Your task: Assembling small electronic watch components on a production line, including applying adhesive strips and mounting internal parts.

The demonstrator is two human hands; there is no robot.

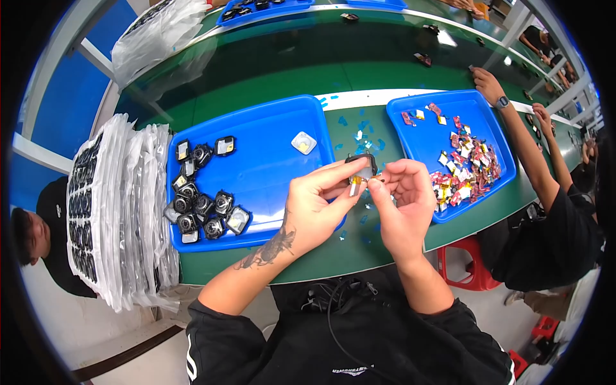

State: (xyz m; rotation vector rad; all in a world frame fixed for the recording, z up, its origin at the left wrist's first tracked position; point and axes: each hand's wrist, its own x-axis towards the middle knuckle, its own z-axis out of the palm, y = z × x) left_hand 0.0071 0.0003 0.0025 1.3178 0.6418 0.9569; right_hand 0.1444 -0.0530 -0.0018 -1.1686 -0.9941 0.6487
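Note:
In front of my chest, my left hand (312, 204) grips a black square watch case (370, 163) by its edge, its pale inner face showing. A small white and yellow part (355, 184) sits at the case's near edge, by my left thumb. My right hand (405, 206) has thumb and forefinger pinched together at the case's right side; what lies between them is too small to name. To the left, several black watch cases (203, 204) lie grouped in a blue tray (266, 138). A whitish square piece (304, 142) rests apart in the same tray.
Right of my hands, another blue tray (410, 131) holds many small red, white and yellow parts (468, 167). Blue scraps (359, 131) litter the green table (224, 266) between the trays. Stacked plastic-wrapped sheets (122, 212) stand at left. A co-worker's arm (526, 138) reaches in at right.

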